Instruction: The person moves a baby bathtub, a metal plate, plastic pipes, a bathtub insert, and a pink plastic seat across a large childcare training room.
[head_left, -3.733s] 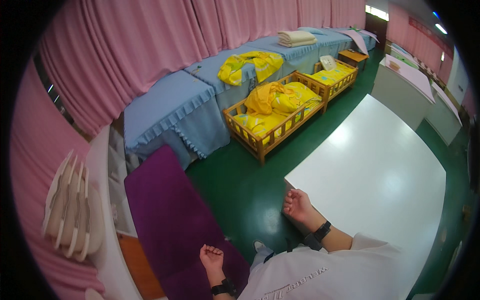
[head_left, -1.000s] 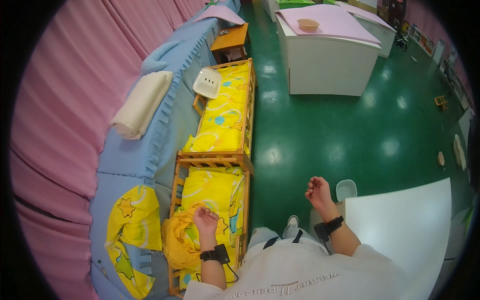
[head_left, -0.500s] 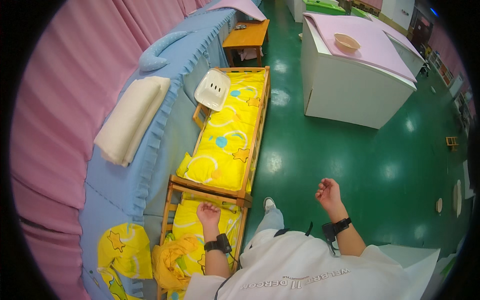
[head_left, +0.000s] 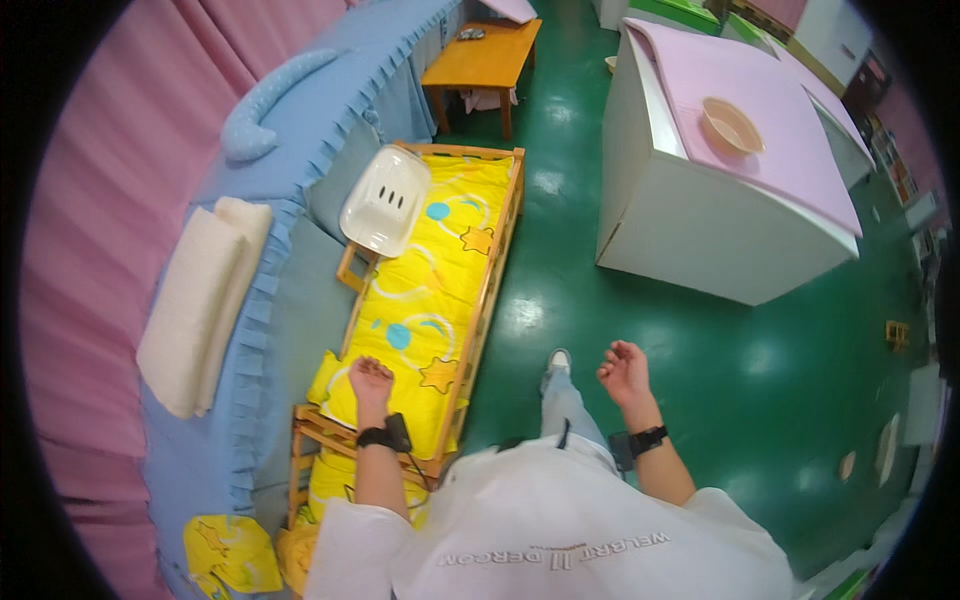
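My left hand [head_left: 371, 387] is over the foot of a small wooden bed, its fingers loosely bent and apart with nothing in them. Yellow bedding [head_left: 400, 290] with stars and circles covers the mattress below it. Out over the green floor, my right hand [head_left: 624, 373] is also empty, palm up with fingers slightly curled and apart. A white plastic basin [head_left: 387, 200] with dark slots rests tilted at the left side of the bed's far half. Each wrist wears a black strap with a small box.
A white cabinet [head_left: 680, 220] under a pink mat holds a tan bowl [head_left: 731, 128] at right. Left, a blue-covered ledge bears a folded cream blanket [head_left: 200, 310] and a blue curved pillow [head_left: 255, 110]. An orange table [head_left: 485, 55] stands beyond the bed; a second bed [head_left: 330, 480] is near me.
I have stepped forward along the beds. The basin, cabinet and bowl appear closer, and my left hand has passed from over the near bed to the farther one. Both hands stay empty.
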